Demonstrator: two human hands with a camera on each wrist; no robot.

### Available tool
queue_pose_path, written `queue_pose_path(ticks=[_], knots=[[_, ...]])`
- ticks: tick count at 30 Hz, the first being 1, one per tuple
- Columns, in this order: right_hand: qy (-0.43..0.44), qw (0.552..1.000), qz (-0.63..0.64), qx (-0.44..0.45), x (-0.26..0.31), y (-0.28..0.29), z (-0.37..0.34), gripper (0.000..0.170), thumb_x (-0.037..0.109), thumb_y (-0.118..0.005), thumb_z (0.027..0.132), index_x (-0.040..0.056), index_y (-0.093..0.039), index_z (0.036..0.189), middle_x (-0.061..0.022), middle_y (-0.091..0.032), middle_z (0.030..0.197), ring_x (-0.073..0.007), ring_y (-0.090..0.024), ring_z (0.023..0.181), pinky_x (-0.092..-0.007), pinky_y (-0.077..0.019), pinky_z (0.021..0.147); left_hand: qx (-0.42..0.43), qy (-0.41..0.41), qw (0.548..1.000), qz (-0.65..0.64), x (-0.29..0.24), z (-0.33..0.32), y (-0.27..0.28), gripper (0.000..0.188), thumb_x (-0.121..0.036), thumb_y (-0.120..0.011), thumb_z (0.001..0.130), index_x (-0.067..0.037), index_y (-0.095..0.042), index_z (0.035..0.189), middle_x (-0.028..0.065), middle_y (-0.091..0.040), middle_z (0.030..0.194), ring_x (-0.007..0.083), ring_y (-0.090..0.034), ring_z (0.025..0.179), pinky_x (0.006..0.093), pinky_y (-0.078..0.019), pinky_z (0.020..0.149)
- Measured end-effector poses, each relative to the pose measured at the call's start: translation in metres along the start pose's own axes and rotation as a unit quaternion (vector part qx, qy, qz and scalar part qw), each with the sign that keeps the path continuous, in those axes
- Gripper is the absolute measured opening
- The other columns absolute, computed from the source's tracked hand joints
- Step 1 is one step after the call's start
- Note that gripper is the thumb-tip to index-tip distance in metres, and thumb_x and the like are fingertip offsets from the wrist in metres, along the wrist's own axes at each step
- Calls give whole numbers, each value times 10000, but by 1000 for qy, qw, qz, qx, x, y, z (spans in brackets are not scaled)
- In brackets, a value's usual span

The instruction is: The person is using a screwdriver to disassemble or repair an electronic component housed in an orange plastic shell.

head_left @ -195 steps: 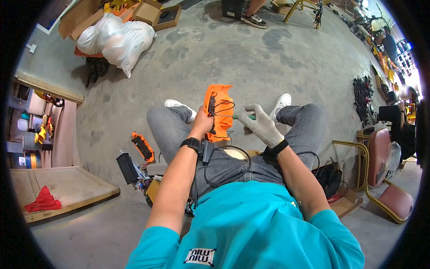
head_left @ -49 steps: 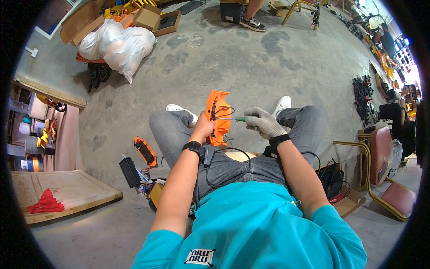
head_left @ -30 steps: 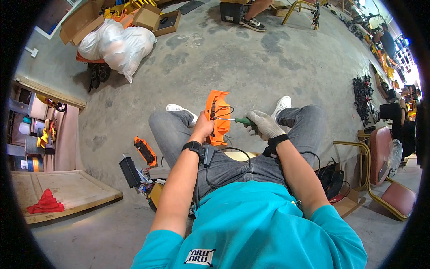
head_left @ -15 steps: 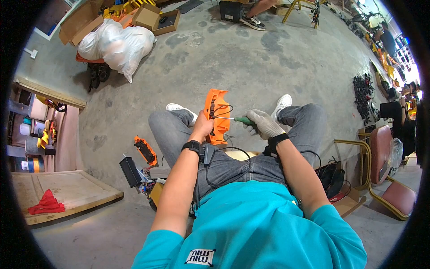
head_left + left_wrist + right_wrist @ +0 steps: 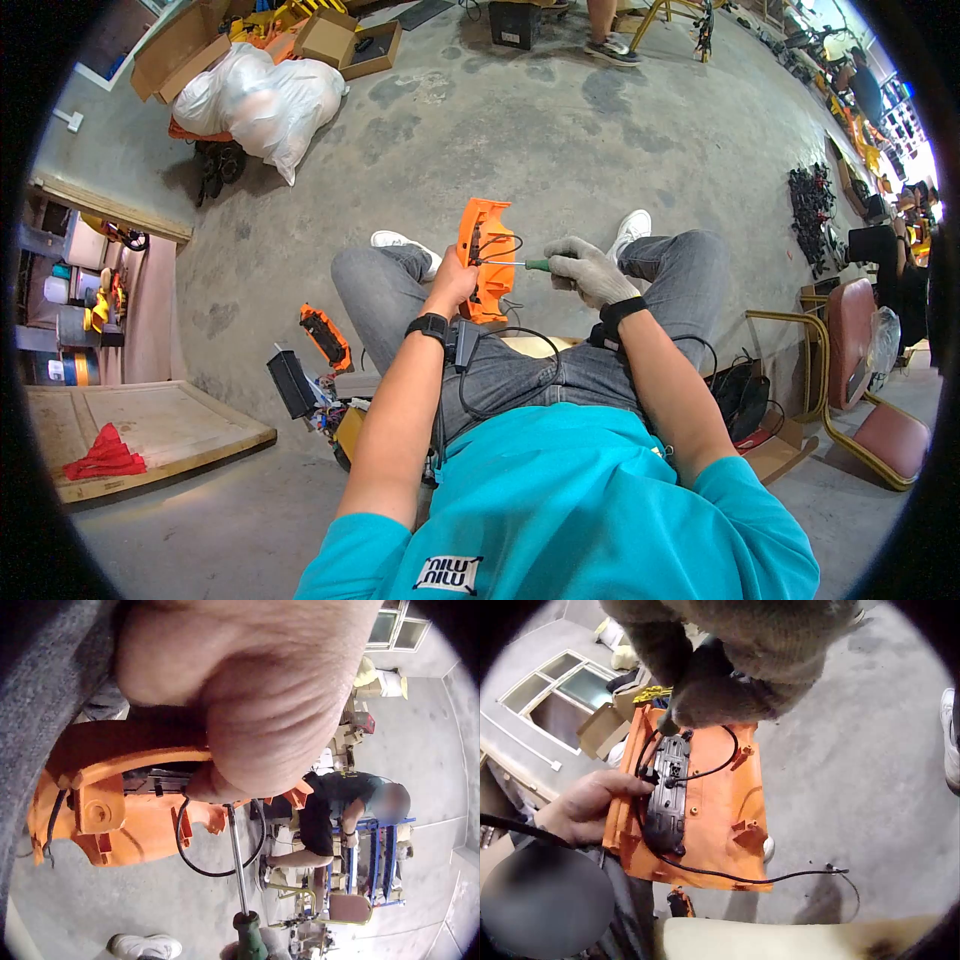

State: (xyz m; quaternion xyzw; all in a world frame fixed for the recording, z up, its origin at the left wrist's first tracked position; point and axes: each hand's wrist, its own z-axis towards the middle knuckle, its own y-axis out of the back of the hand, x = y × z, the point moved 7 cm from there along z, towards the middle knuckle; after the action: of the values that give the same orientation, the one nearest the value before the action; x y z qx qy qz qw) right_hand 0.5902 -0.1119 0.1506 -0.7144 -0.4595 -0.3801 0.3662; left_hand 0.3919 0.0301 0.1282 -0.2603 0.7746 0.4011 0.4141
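Note:
The bare left hand (image 5: 455, 282) grips the left edge of an orange plastic shell (image 5: 492, 290), its thumb beside a black module (image 5: 667, 802) fixed inside. A thin black cable (image 5: 735, 754) loops out of that module. In the gloved right hand (image 5: 590, 272) is the green handle (image 5: 538, 265) of a screwdriver, pinched between thumb and fingers. Its metal shaft (image 5: 238, 862) runs level to the module near the left thumb in the left wrist view; the thumb hides the tip's exact contact.
Another orange part (image 5: 325, 337) and a black box (image 5: 288, 382) lie by the left leg. White bags (image 5: 260, 100) and cardboard boxes stand far left, a wooden board (image 5: 160, 425) nearer. A chair (image 5: 885, 440) stands at right. Another person's leg (image 5: 602, 25) shows at the top.
The gloved hand's fingers have shifted along the green handle, covering more of it, then less. The shell has stayed nearly still. The other person's leg at the top has moved right.

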Motion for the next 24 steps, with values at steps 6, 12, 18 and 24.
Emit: queue_pose_path(ticks=[6,12,18,24], knots=[[-32,999,30,-15,1,2,-1,323,187,-642,896,-32,-597,1129,-83,-622,886,-148,-604,738,-303,-536,674,26,32,999,6,-4,-3,-1,473,-17,-591,855,56,-494,1312,190,-648,1190,295,-630,1111,359,-467,973],[14,1000,-8,-6,-4,4,5,350,219,-661,898,-19,-593,1145,-88,-623,914,-155,-610,762,-312,-541,686,17,28,999,-5,3,1,-2,442,-12,-584,859,55,-506,1289,189,-651,1185,297,-628,1113,362,-465,973],[-20,998,46,-24,-1,5,1,360,210,-661,889,-26,-598,1154,-77,-630,911,-155,-610,762,-303,-546,692,17,11,1000,21,5,4,-3,436,-13,-585,857,57,-510,1281,187,-653,1178,297,-631,1107,365,-467,969],[-13,1000,-11,-9,-9,6,6,367,199,-643,903,-40,-583,1174,-90,-622,965,-160,-614,777,-304,-551,693,18,39,999,0,-4,-4,0,463,-25,-595,853,44,-506,1301,188,-653,1188,303,-625,1125,373,-463,984]])
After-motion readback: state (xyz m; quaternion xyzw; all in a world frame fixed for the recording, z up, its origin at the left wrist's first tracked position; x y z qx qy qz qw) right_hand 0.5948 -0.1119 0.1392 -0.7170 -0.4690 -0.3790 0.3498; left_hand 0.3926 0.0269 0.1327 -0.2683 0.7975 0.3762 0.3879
